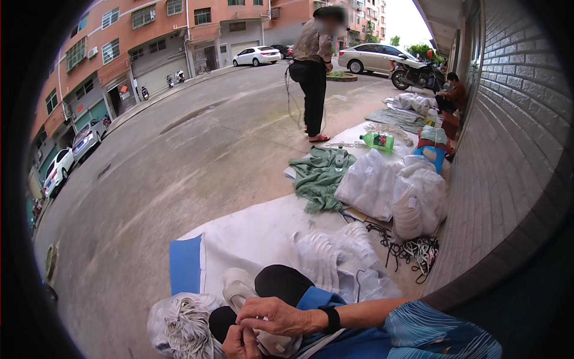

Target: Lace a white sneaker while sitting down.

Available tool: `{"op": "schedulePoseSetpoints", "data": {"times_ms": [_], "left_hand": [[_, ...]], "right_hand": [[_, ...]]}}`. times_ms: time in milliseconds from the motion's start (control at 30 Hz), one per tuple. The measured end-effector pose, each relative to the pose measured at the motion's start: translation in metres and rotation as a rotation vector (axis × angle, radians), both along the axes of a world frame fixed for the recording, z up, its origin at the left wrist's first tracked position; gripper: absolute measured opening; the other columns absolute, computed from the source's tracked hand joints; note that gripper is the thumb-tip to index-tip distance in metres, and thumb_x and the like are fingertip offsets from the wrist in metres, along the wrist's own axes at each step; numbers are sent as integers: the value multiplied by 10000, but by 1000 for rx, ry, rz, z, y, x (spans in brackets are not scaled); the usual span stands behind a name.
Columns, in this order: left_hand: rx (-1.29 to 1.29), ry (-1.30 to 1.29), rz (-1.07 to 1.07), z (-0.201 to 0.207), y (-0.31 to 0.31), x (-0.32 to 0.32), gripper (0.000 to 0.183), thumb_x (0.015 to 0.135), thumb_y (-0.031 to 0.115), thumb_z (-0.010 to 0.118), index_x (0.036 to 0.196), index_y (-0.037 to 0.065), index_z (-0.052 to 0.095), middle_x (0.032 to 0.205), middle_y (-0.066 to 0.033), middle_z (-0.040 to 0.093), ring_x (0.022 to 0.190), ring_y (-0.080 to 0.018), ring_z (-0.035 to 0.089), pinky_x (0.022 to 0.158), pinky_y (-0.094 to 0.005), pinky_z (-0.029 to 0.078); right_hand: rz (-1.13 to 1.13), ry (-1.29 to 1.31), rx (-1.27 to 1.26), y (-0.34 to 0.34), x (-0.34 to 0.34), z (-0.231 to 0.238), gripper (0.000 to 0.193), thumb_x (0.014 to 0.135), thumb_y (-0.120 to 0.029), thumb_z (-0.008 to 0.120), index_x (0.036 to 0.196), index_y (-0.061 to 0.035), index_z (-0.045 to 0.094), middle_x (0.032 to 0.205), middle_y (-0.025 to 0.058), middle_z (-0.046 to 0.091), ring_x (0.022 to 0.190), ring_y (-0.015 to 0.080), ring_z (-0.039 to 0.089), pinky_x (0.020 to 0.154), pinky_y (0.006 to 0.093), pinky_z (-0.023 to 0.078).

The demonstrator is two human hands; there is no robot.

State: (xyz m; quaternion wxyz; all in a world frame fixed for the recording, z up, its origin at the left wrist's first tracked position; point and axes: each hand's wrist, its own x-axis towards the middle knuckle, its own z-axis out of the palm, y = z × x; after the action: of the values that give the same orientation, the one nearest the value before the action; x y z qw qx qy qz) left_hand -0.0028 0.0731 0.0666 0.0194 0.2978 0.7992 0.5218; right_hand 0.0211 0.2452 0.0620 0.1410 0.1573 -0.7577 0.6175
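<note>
Over my lap at the bottom, my right hand (274, 316), with a black band on its wrist, has its fingers drawn into a pinch. My left hand (241, 343) is just below and left of it, fingertips also pressed together and nearly meeting the right ones. Whatever lies between the fingertips is too small to make out. Under the hands is a pale cream piece (280, 344); a similar cream, rounded piece (238, 283) shows beyond them. To the left, a bundle of white cords (190, 326) rests against a clear plastic bag (156, 320).
Clear bags of stacked white pieces (338, 254) lie ahead on a white sheet (251, 236). Full white bags (368, 185), green cloth (323, 176), a green bottle (378, 141) and tangled cords (421, 254) lie beyond. A person (314, 66) stands ahead; another (454, 96) sits by the brick wall (508, 119).
</note>
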Motion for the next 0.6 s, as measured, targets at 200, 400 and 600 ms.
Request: {"op": "schedulePoseSetpoints", "data": {"times_ms": [200, 400, 600], "left_hand": [[423, -712, -134, -9, -3, -4, 220, 1027, 209, 468, 1070, 33, 594, 862, -24, 604, 789, -101, 604, 706, -253, 518], [422, -663, -76, -8, 0, -5, 152, 1019, 149, 478, 1057, 41, 578, 830, 2, 578, 771, -81, 558, 753, -219, 470], [415, -346, 325, 9, -50, -19, 204, 1005, 178, 483, 976, 3, 583, 762, -30, 556, 703, -117, 511, 668, -241, 431]], "right_hand": [[6, -32, -112, -2, 0, 2, 184, 950, -162, 582, 980, 18, 607, 854, 101, 590, 829, 206, 616, 722, 326, 483], [109, -176, -418, 5, 7, 17, 198, 1004, -200, 519, 991, -17, 594, 774, 20, 575, 721, 80, 572, 659, 249, 469], [-201, 75, -193, 118, 15, 45, 114, 972, -131, 515, 977, -61, 606, 772, 12, 578, 612, 104, 528, 488, 242, 396]]}}
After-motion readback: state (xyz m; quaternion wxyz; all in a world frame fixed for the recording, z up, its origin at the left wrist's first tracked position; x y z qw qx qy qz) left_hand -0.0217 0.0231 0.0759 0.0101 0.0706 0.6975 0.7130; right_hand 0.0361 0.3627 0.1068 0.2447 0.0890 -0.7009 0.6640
